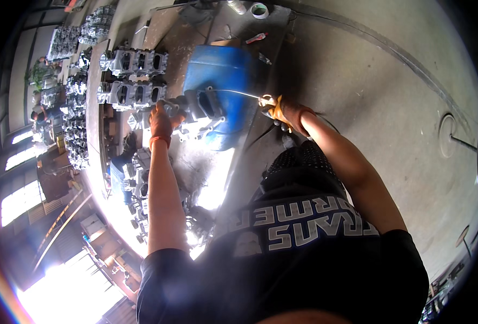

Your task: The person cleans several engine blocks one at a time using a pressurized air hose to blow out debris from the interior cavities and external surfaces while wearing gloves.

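My left hand (pixel 161 125), in an orange work glove, grips the near-left end of a grey metal casting (pixel 202 106) with large openings. The casting lies against a blue plastic drum (pixel 217 65). To the right, my right hand (pixel 288 114), in an orange and yellow glove, is closed round a hand tool (pixel 266 101). From this tool a long thin metal rod (pixel 240 93) reaches left to the casting's upper edge. Whether its tip touches the metal, I cannot tell. The tool's body is mostly hidden by the glove.
Two similar castings (pixel 136 62) lie on a bench to the left, with several more stacked beyond. A tape roll (pixel 259 11), a white bottle (pixel 236 6) and a red and white tube (pixel 257 38) lie at the far side. A dark hose (pixel 260 136) runs near my right hand.
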The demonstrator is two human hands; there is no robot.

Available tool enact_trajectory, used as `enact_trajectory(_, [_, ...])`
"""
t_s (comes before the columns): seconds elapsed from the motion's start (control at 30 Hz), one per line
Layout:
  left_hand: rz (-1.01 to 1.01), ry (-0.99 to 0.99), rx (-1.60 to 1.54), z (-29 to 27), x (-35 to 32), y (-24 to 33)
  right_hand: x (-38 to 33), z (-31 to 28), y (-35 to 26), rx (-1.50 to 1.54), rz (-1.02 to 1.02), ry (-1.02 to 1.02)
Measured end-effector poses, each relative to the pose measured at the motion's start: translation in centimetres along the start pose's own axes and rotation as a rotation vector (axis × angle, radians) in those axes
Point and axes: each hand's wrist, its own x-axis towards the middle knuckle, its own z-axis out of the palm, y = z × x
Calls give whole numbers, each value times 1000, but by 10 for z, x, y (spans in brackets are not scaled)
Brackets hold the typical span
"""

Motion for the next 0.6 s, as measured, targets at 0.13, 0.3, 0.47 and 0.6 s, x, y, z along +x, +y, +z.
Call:
enact_trajectory(0.13, [-43, 5, 73, -16, -8, 39, -12, -17, 2, 966, 394, -29])
enact_trajectory(0.3, [-30, 28, 113, -21, -12, 41, -27, -31, -16, 818, 260, -29])
enact_trajectory(0.47, [-66, 2, 130, -21, -12, 42, -26, -38, -10, 750, 194, -18])
enact_trajectory(0.6, [-53, -15, 100, -22, -11, 38, -13, -23, -1, 715, 224, 57])
